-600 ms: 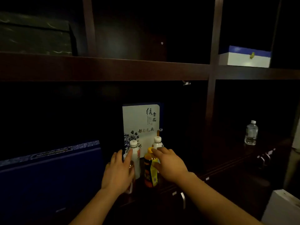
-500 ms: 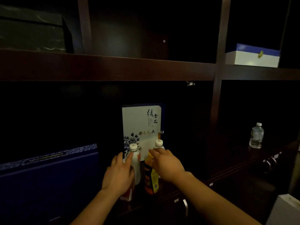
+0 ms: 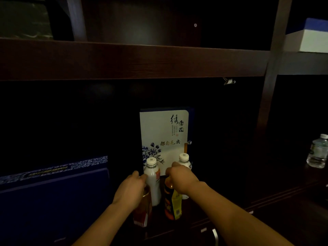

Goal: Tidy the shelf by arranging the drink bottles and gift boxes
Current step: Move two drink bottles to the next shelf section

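Note:
In the dark lower shelf bay stand several drink bottles in a cluster. My left hand (image 3: 130, 189) curls round the top of a red-labelled bottle (image 3: 142, 213), right beside a white-capped bottle (image 3: 153, 181). My right hand (image 3: 181, 177) grips the top of an orange bottle with a yellow label (image 3: 173, 205); a second white-capped bottle (image 3: 184, 159) stands just behind it. An upright white gift box with blue flowers (image 3: 164, 137) stands behind the cluster. A long dark blue gift box (image 3: 53, 196) lies to the left.
A clear water bottle (image 3: 317, 151) stands alone in the right bay. A white and blue box (image 3: 308, 39) sits on the upper right shelf, a dark box (image 3: 24, 18) on the upper left. A thick shelf board (image 3: 133, 61) runs overhead; a vertical post (image 3: 268, 96) divides the bays.
Both hands have closed further down onto the tops of the front bottles, fingers now curled. The view has moved closer and shifted left, so the right bay's items slid toward the frame edge.

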